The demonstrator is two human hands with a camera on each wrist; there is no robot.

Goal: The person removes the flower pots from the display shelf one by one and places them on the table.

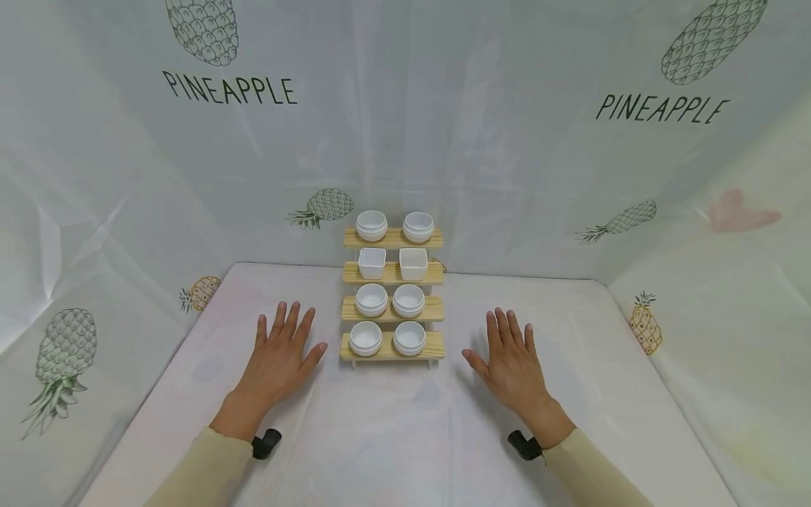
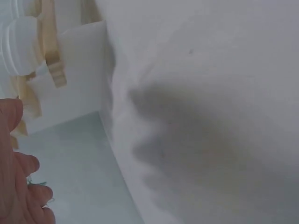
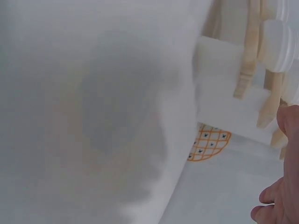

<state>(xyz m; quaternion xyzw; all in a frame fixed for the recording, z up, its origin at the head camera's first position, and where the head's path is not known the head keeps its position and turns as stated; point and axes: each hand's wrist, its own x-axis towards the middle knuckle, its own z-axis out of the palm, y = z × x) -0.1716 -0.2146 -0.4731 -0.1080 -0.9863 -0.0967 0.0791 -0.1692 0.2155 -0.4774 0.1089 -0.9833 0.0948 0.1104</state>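
A stepped stand with light wooden shelves (image 1: 393, 310) stands at the middle of the table, two small white dishes on each shelf. Round white cups (image 1: 372, 225) occupy the top shelf and the two lower ones; square white cups (image 1: 413, 263) sit on the second from the top. To the left of the stand, my left hand (image 1: 272, 362) is held palm down with fingers straight and spread. My right hand (image 1: 512, 365) mirrors it on the right, fingers straight. Neither holds anything. Both wrist views show hand shadows on the cloth and the stand's side, with the left thumb (image 2: 10, 113) partly visible.
White cloth covers the table (image 1: 393, 436). Behind and at both sides hang pale curtains (image 1: 418, 127) printed with pineapples and lettering. The table's back edge runs just behind the stand. A black wrist strap piece (image 1: 267, 443) shows at the left cuff, another (image 1: 524, 446) at the right.
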